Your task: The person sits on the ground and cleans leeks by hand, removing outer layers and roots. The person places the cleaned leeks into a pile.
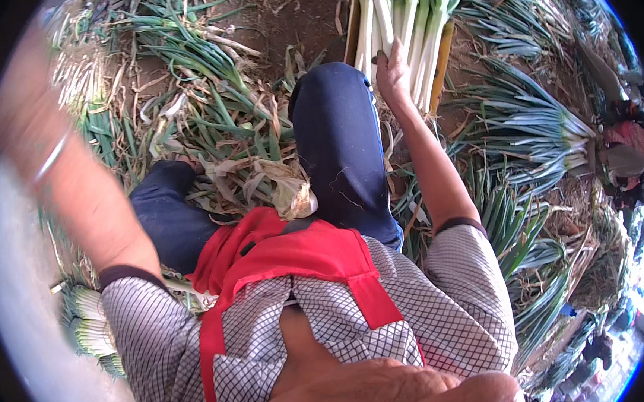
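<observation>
My right hand (394, 72) is closed around a white-shanked Welsh onion (380, 12), its fingers against the bunch of long Welsh onions (420, 43). That bunch lies between two yellowish-brown side pieces (440, 66), roots toward me and green leaves away. Far out at the left rim, my left hand (22, 82) is blurred by motion, with a bracelet on its wrist. Its fingers cannot be made out, nor whether they hold anything. Close to it in the picture is a pile of thin white onion stalks (81, 78).
Loose green onions (194, 53) and dry peeled leaves (231, 179) cover the ground around my legs. On the right lie heaps of green onions (540, 124), with a person (626, 151) beyond them. Trimmed bundles (92, 323) stand by my left side, near a pale surface (13, 267).
</observation>
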